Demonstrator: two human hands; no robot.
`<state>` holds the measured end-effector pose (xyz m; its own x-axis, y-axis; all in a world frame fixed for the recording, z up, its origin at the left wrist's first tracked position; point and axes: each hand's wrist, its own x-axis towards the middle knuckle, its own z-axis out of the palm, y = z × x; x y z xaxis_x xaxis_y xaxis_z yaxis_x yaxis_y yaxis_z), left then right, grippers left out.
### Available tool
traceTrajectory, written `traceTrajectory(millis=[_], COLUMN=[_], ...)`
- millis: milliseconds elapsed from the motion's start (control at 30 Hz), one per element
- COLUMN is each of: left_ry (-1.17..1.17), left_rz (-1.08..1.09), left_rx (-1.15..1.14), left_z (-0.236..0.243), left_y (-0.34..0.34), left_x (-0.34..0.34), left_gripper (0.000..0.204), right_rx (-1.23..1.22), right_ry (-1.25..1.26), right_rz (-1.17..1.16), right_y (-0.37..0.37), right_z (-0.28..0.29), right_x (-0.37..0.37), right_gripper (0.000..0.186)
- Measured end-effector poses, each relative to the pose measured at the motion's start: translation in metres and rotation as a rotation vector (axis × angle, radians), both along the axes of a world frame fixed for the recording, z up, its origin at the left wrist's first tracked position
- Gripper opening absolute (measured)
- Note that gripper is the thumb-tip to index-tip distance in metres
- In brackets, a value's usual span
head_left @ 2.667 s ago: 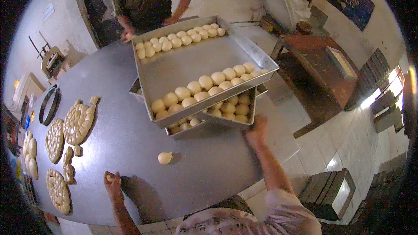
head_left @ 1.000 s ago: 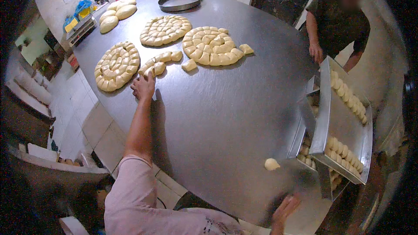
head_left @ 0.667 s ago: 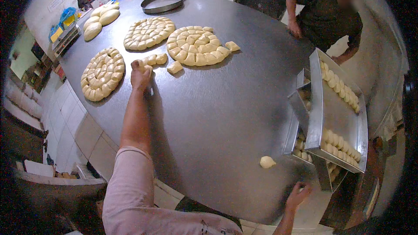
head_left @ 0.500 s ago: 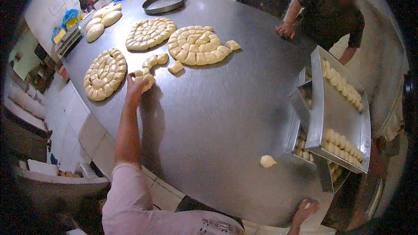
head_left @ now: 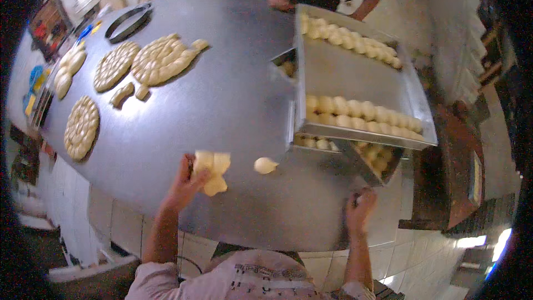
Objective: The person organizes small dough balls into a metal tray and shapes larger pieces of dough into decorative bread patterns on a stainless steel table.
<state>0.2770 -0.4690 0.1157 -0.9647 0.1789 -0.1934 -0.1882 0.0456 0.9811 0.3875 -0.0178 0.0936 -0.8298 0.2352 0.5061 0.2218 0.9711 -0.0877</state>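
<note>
Above the table's near side, my left hand (head_left: 187,184) grips a clump of joined dough pieces (head_left: 212,173), pale and smooth, slightly blurred by motion. Just right of it, a single dough ball (head_left: 265,165) with a pointed end lies on the metal table (head_left: 233,72). My right hand (head_left: 361,210) is over the right edge of the table, below the stacked trays. Its fingers are curled closed, and whatever they may hold is hidden. On the far left lie three coils of cut dough, among them an oval one (head_left: 81,128), with a few loose pieces (head_left: 122,95) near them.
Metal trays of dough balls are stacked at the right; the top tray (head_left: 361,80) holds rows along two sides. A metal ring (head_left: 129,24) and uncut dough lumps (head_left: 69,69) are at the far left. Across the table stands another person, a hand (head_left: 280,3) on its edge.
My left hand has lifted a clump of dough from beside the coils and brought it nearer. My right hand has moved up toward the trays. The view has turned rightward.
</note>
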Motion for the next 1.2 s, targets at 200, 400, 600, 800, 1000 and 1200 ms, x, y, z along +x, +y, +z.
traceTrajectory(millis=[200, 400, 600, 800, 1000, 1200], left_ry=[-0.046, -0.062, -0.081, -0.045, -0.006, -0.125], left_rz=[0.166, 0.145, 0.205, 0.247, 0.136, 0.261], left_rx=[0.049, 0.133, 0.397, 0.279, 0.328, 0.588], left_z=[0.018, 0.014, 0.015, 0.016, 0.015, 0.024], left_y=[0.022, 0.020, 0.016, 0.003, 0.007, 0.044], left_x=[0.024, 0.032, 0.037, 0.054, 0.055, 0.046], left_gripper=[0.046, 0.042, 0.038, 0.041, 0.046, 0.046], right_rx=[-1.011, -1.582, -1.736, -1.746, -0.170, -0.297], right_ry=[-0.048, 0.224, 0.288, 0.311, -0.049, 0.028], right_rz=[0.102, -0.007, -0.013, -0.096, -0.052, 0.383], right_y=[0.039, 0.027, 0.040, 0.011, -0.005, -0.051], right_z=[0.079, 0.125, 0.098, 0.083, 0.011, 0.005], right_x=[0.019, -0.028, -0.023, 0.035, 0.023, 0.034], right_gripper=[0.017, 0.012, 0.017, 0.015, 0.017, 0.019])
